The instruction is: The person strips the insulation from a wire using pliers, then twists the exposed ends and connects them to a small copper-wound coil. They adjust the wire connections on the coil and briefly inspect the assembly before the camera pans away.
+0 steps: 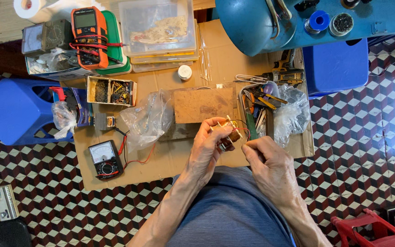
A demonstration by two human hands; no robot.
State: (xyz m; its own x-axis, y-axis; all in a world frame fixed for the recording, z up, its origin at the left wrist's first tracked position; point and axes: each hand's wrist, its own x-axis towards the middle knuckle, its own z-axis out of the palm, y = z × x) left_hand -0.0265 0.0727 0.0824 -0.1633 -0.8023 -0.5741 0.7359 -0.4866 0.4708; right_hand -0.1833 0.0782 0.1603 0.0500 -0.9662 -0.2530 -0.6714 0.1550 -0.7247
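Observation:
My left hand [208,146] is shut on a small copper-wound coil on a pale bobbin [231,133], held above the cardboard sheet [161,160]. A thin red wire [244,127] loops from the coil to my right hand [265,158], whose fingers are pinched on it just to the coil's right. Both hands hover over my lap, near the front edge of the cardboard.
On the cardboard lie a brown board [203,105], a clear plastic bag [148,120], a black analog meter [105,159] with red leads, a tin of hand tools [258,107], a box of small parts [111,91]. An orange multimeter [89,36], clear lidded boxes [158,27], blue stools [12,110] and a blue tank [289,20] surround it.

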